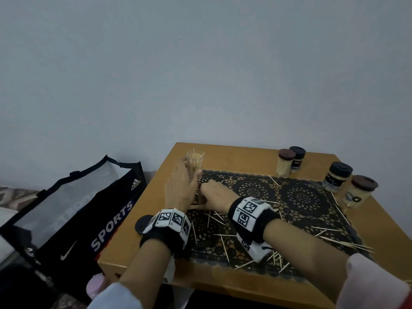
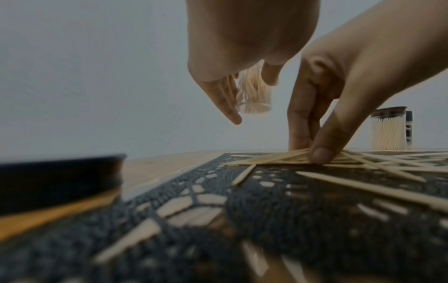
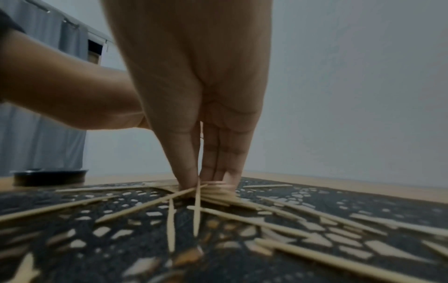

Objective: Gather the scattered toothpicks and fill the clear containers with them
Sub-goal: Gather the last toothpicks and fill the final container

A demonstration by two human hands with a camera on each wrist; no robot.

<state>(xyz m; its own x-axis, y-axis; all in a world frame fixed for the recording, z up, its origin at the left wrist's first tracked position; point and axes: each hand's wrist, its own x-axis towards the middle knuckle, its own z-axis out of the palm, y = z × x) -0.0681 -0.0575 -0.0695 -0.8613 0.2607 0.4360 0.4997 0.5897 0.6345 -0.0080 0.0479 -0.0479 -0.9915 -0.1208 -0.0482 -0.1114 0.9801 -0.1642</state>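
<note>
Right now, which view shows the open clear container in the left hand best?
The head view: the open clear container shows its toothpick-filled mouth, gripped by the left hand. The left wrist view shows only its base between fingers. The right wrist view misses it.

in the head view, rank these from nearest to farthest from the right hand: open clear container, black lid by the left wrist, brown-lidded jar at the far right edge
From the right hand:
1. Open clear container, just beyond it on the left, held in the left hand.
2. Black lid, nearer the table's left front edge.
3. Brown-lidded jar, far across on the right.
</note>
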